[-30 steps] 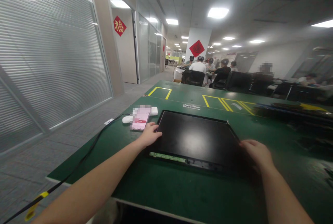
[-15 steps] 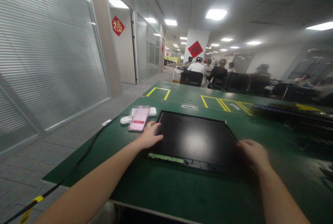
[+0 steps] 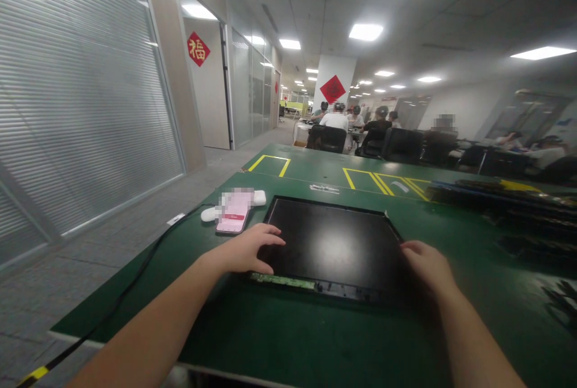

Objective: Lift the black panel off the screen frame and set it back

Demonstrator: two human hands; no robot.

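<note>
Two bare hands rest on one black display panel [image 3: 331, 243] lying flat on the green table [image 3: 315, 334]: left hand [image 3: 246, 251] spread flat, right hand [image 3: 426, 266] relaxed, fingertips blurred. One phone [image 3: 232, 219] sits beside it, screen obscured.

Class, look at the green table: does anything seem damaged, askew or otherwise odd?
The black display panel lies flat with a green circuit strip bared along its near edge, beside the left hand, as if its frame were missing. The right hand rests at its right edge. Nothing is spilled.
</note>
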